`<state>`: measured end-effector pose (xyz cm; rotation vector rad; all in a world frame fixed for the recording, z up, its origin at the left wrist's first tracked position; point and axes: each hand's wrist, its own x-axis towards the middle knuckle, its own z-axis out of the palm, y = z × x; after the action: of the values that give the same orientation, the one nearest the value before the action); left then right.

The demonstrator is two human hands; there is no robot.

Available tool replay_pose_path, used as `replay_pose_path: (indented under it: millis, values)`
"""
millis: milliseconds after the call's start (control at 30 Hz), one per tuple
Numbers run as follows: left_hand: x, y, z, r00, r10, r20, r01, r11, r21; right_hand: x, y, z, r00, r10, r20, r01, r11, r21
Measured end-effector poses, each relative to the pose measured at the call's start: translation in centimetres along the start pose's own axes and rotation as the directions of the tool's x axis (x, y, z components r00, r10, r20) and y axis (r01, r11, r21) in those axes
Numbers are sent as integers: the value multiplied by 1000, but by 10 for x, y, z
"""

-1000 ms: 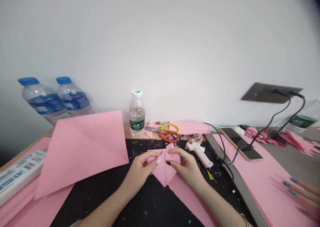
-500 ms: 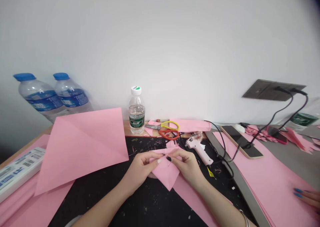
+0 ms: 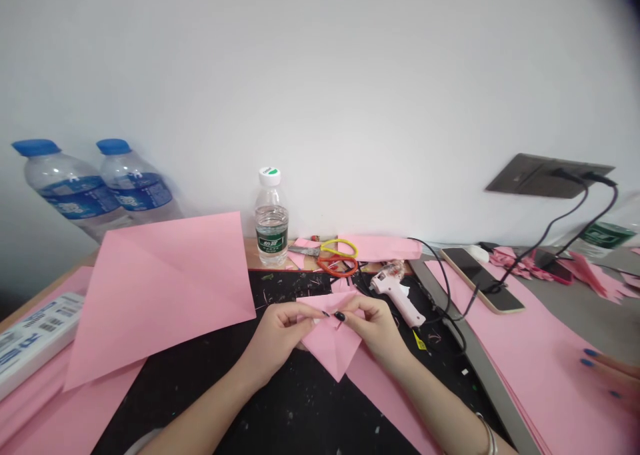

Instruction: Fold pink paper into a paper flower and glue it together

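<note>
Between my hands is a small folded piece of pink paper [image 3: 334,355], with one corner pointing down toward me and creases across its face. My left hand [image 3: 280,331] pinches its left side between thumb and fingers. My right hand [image 3: 377,328] grips the upper right part, its dark-nailed thumb pressed near the middle. Both hands' fingertips nearly meet over the folds, so the exact fold there is hard to make out. Under my right forearm lies a larger pink sheet [image 3: 390,401]. Just beyond my right hand rests a pale pink glue gun [image 3: 399,297].
Scissors [image 3: 337,257] with yellow and red handles lie near a water bottle [image 3: 271,225]. At left, a large pink sheet [image 3: 165,295] leans beside a white box [image 3: 40,345]. A phone [image 3: 483,281] and cables lie right, where another person's hand [image 3: 613,368] touches pink paper.
My hands keep their hold on the folded paper, with fingertips shifting slightly. The view has moved a little. The other person's hand at right has moved slightly leftward and up.
</note>
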<state>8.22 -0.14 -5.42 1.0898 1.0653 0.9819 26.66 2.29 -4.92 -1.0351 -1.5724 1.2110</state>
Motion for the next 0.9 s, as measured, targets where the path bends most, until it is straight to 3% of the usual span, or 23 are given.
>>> replay_pose_path:
  millis: [267, 500, 600, 700, 900]
  values:
    - [-1, 4, 0, 993, 117, -1, -116, 987, 108, 0, -3, 2, 1000, 5, -8, -6, 996, -86]
    - [0, 2, 5, 991, 130, -32, -127, 989, 68, -5, -6, 4, 995, -86, 46, 93, 983, -161]
    - [0, -1, 5, 987, 146, -66, -141, 987, 74, -7, -7, 6, 993, -114, -23, 109, 979, -173]
    - [0, -2, 7, 985, 146, -87, -143, 989, 34, -6, -8, 7, 997, -39, -68, 35, 998, -61]
    - [-3, 4, 10, 984, 119, -129, -127, 990, -58, -2, -3, 5, 980, 180, 83, -188, 978, 93]
